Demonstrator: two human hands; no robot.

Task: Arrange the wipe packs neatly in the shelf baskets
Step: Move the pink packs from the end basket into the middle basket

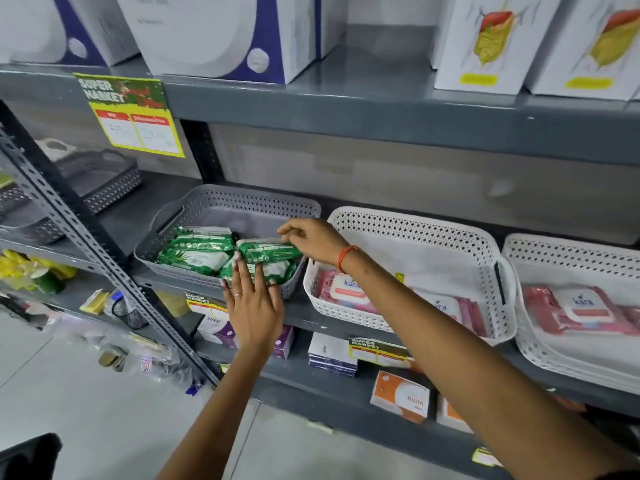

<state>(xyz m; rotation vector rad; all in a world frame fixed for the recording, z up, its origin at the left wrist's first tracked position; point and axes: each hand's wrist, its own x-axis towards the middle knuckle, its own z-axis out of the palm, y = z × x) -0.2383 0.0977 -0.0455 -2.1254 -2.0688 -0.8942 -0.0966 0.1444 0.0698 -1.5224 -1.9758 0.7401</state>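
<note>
Right hand (313,240) pinches a green wipe pack (268,250) in the grey basket (221,199); left hand (254,306) lies flat against its front

Even, bright overhead light fell on the grey metal shelf (381,98) (shadows soft); far boxes looked blurred, and the edges bowed with wide-angle distortion.

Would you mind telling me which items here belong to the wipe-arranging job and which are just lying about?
Job:
- green wipe packs in the grey perforated plastic basket
- pink wipe packs in the white perforated plastic baskets
- left hand, right hand

Lying about:
- white-and-purple boxes above
- yellow price sign
- orange boxes below
</note>
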